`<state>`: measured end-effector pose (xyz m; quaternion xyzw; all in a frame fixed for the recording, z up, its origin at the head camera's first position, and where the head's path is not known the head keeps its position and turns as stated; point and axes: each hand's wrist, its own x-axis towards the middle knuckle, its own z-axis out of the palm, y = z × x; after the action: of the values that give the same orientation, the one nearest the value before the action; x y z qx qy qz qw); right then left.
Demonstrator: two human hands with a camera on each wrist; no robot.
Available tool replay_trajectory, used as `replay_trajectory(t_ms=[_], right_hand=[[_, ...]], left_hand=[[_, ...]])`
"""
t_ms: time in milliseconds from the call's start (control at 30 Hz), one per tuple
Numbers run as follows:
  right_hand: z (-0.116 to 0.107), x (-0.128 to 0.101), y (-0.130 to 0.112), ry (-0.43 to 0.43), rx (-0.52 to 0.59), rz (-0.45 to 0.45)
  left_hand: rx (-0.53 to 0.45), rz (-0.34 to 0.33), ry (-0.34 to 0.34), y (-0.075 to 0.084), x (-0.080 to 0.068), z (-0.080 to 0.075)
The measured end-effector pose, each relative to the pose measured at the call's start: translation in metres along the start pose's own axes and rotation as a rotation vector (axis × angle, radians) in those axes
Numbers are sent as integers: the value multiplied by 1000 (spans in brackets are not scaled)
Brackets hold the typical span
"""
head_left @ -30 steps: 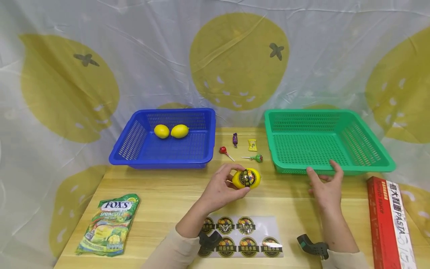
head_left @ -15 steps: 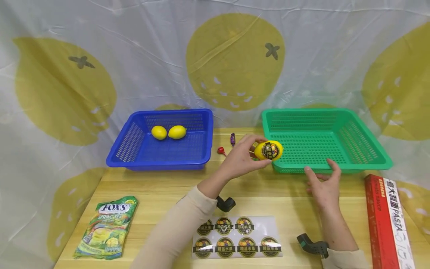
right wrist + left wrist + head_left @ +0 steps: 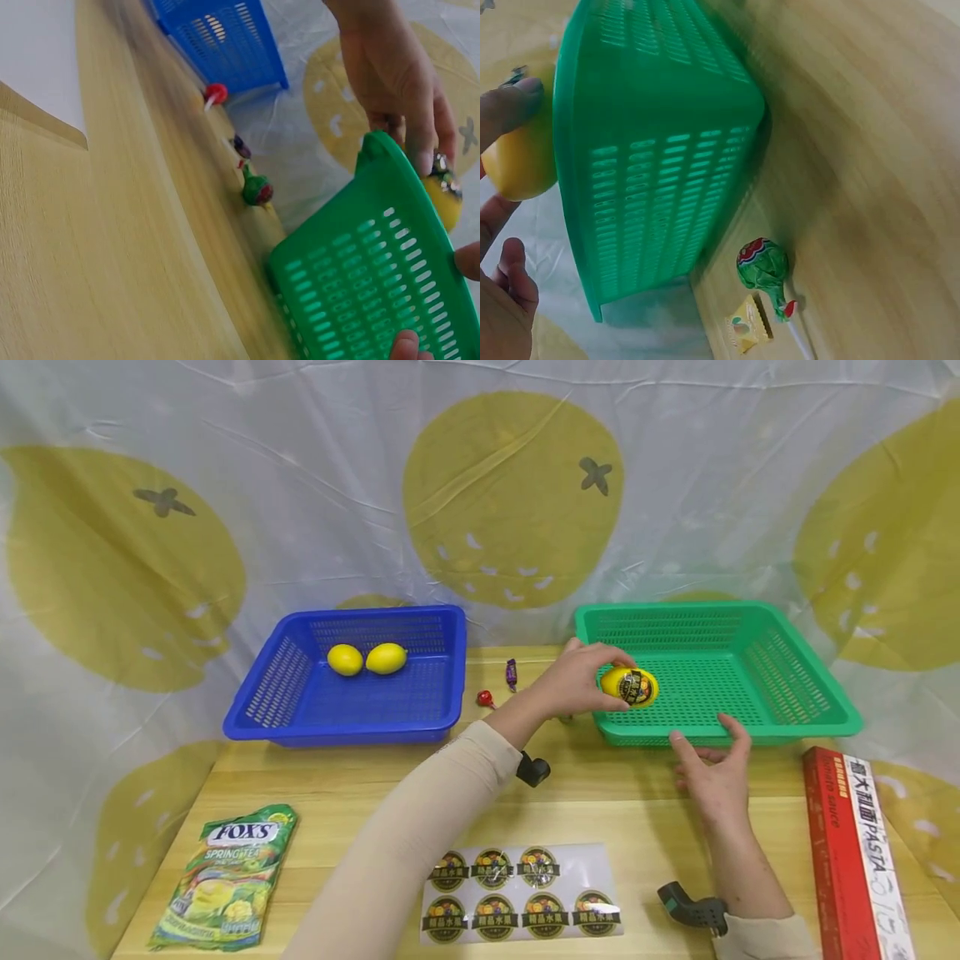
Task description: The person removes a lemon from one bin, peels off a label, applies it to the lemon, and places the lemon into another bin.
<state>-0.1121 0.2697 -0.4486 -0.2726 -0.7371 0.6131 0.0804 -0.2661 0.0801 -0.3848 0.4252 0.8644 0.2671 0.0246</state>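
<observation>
The person's left hand [image 3: 577, 681] reaches across the wooden table [image 3: 360, 785] and grips a yellow plastic lemon with a round dark sticker [image 3: 630, 686], fingers curled over its top. The lemon hangs just inside the near left corner of the green perforated plastic basket [image 3: 817, 714], above its mesh floor. The right hand [image 3: 712, 772] rests at the basket's front rim, fingers spread and relaxed, thumb and forefinger touching the green edge, holding nothing. The lemon sits between the two hands, up and left of the right one. Beside the basket's left wall lie a green-wrapped lollipop [image 3: 763, 266] and a small yellow sweet packet [image 3: 748, 324].
</observation>
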Motion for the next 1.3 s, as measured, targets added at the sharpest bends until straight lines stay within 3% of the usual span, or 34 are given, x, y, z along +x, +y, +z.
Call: replay_trajectory(t_ms=[267, 533, 767, 1067, 1200, 1300], right_hand=[[0, 2, 2, 7, 16, -4], [1, 2, 2, 4, -16, -13], [0, 3, 3, 3, -22, -6], [-2, 2, 2, 1, -29, -17], [-2, 2, 2, -13, -34, -21], [-3, 2, 2, -21, -39, -19]], left_hand=[[143, -59, -173, 5, 20, 4], [200, -133, -256, 8, 30, 12], [267, -182, -278, 9, 37, 20], [314, -228, -257, 17, 44, 20], [285, -262, -274, 19, 43, 18], [257, -269, -241, 18, 38, 12]])
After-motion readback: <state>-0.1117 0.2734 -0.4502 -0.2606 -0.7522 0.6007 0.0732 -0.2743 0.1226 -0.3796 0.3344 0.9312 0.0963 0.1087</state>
